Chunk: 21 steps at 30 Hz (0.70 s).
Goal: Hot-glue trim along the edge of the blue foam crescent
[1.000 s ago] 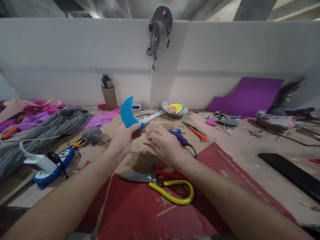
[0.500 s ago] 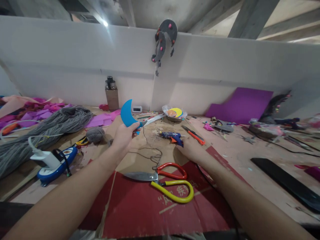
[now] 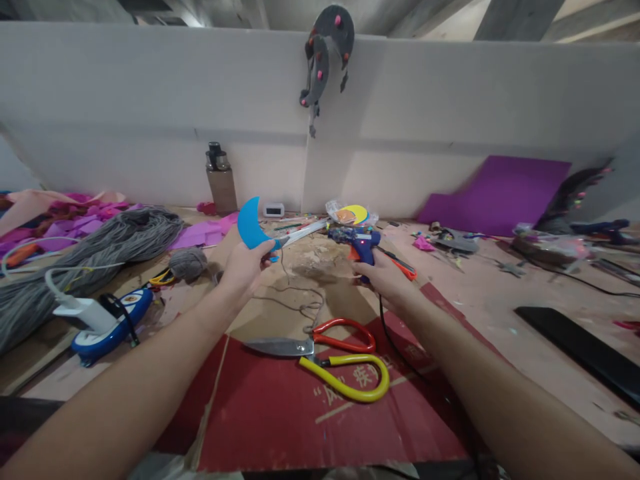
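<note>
My left hand (image 3: 246, 268) is closed, pinching a blue crescent (image 3: 251, 225) by its lower end, with grey yarn (image 3: 285, 261) trailing down from there. In my right hand (image 3: 381, 275) is a dark blue glue gun (image 3: 364, 245), gripped by its handle and raised over the cardboard, its nozzle pointing left and its cable running back under my forearm. Large scissors (image 3: 345, 357) with one red and one yellow handle lie between my arms on the red cardboard (image 3: 270, 413). An orange utility knife (image 3: 405, 268) lies just behind my right hand, partly covered.
Grey yarn hanks (image 3: 115, 247) and a yarn ball (image 3: 188, 264) lie left, near a blue power strip (image 3: 135, 307). At the back stand a brown bottle (image 3: 222, 190) and a purple sheet (image 3: 505, 193). A black slab (image 3: 575, 347) lies right; a grey crescent ornament (image 3: 343, 33) hangs on the wall.
My right hand has taken the glue gun by its handle and lifted it off the cardboard. The blue crescent stays in my left hand. The view has tilted slightly downward.
</note>
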Each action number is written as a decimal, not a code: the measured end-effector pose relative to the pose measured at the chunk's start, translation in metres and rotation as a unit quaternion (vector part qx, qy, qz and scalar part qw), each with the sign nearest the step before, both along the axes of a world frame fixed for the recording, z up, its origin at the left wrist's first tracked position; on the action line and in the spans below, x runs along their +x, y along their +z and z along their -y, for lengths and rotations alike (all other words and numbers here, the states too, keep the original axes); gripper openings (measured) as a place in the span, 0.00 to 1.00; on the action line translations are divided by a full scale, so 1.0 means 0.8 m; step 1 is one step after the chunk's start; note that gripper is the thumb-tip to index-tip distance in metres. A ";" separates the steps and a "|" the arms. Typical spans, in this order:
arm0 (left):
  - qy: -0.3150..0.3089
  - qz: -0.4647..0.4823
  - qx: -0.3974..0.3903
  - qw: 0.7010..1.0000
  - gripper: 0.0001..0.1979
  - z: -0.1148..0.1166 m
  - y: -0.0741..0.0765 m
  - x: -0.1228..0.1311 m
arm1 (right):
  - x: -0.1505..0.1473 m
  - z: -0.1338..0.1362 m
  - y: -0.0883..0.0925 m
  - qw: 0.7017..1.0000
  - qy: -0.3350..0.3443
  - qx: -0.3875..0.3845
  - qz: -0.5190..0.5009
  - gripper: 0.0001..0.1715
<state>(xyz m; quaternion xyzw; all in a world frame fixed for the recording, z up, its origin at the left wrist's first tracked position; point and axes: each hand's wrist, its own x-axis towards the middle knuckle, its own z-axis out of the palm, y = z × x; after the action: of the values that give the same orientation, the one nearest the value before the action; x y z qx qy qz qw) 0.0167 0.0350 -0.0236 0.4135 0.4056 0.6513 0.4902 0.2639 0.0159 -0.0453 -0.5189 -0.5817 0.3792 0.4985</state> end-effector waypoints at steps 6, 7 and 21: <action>0.020 -0.010 -0.038 0.999 0.13 0.001 0.001 0.000 | -0.034 0.048 0.029 0.996 0.083 0.040 -0.011 0.18; 0.022 -0.014 -0.039 0.999 0.13 0.002 0.001 0.001 | -0.037 0.052 0.030 0.995 0.069 0.060 0.029 0.17; 0.002 -0.059 -0.047 0.997 0.11 0.015 0.003 0.017 | -0.051 0.064 0.025 0.945 0.030 0.175 0.275 0.22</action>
<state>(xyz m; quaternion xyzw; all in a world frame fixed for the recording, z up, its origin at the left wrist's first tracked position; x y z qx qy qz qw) 0.0299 0.0231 -0.0210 0.4270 0.4651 0.6068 0.4829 0.2230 -0.0357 -0.0256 -0.4901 -0.7687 0.1283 0.3903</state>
